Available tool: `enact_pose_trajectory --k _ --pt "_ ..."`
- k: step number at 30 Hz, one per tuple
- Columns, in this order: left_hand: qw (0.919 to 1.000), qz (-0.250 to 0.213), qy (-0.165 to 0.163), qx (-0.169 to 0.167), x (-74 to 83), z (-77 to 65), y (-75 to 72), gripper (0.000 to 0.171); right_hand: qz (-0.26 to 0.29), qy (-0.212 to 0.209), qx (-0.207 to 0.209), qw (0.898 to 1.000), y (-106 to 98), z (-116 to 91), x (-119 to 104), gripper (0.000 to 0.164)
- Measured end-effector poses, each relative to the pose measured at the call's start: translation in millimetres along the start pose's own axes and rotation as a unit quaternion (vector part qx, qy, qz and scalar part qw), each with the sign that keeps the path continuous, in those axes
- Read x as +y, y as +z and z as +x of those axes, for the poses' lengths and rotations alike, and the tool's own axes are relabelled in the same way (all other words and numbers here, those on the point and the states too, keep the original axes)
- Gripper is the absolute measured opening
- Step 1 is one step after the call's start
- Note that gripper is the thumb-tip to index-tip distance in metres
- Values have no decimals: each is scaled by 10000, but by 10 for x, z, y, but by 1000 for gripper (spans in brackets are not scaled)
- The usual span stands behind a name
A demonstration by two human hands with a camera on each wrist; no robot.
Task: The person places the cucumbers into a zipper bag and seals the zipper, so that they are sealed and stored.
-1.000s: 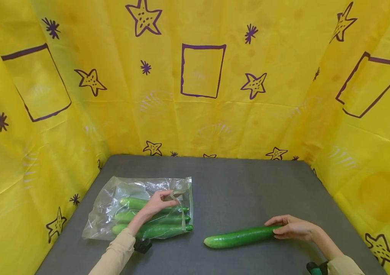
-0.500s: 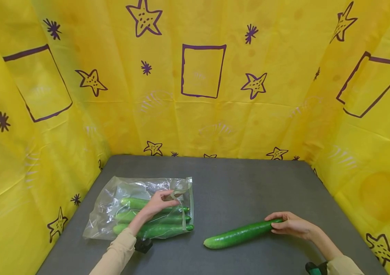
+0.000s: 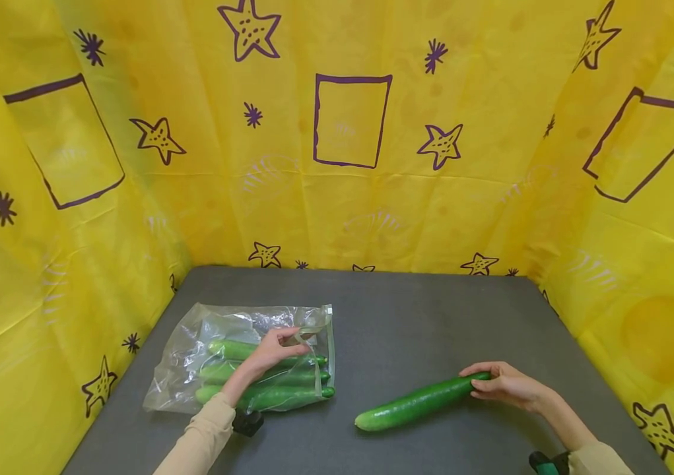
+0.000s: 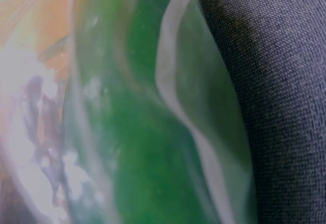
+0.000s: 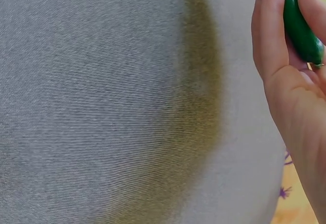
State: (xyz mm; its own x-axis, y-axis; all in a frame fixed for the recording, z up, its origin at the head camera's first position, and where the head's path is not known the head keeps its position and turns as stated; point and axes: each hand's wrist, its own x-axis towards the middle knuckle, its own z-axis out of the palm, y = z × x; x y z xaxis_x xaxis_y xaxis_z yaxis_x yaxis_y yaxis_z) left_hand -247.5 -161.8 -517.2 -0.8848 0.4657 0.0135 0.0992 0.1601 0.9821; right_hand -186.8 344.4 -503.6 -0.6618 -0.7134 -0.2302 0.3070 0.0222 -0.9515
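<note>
My right hand (image 3: 505,388) pinches the dark end of a long green cucumber (image 3: 414,406); its paler end points left, at or close above the table. In the right wrist view thumb and fingers stand on either side of the cucumber (image 5: 304,38). On the left lies a clear plastic zip bag (image 3: 179,369) with 3 cucumbers (image 3: 289,398) side by side inside. My left hand (image 3: 274,353) reaches over the bag and pinches the upper layer at its mouth, which faces right. The left wrist view is filled by bag film over a cucumber (image 4: 147,168), close and blurred.
The dark grey table (image 3: 408,316) carries the bag and the cucumber. Yellow curtains (image 3: 360,211) with purple drawings stand along its back and both sides. A black strap (image 3: 247,423) is on the left wrist.
My right hand has moved slightly up and away, lifting the dark end so the cucumber slants more. The left hand and bag have stayed put.
</note>
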Motion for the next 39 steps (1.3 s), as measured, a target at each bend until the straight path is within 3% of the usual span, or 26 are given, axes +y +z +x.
enact_pose_trajectory --k 18,33,39 --pt "9999 73 -106 48 38 -8 3 52 -155 -361 702 9968 32 44 -221 32" --pt "9999 97 -118 55 20 -6 9 50 -215 -461 1650 9850 179 373 -274 25" --pt "9996 203 -141 99 16 -5 9 48 -247 -413 2060 9774 284 570 -275 31"
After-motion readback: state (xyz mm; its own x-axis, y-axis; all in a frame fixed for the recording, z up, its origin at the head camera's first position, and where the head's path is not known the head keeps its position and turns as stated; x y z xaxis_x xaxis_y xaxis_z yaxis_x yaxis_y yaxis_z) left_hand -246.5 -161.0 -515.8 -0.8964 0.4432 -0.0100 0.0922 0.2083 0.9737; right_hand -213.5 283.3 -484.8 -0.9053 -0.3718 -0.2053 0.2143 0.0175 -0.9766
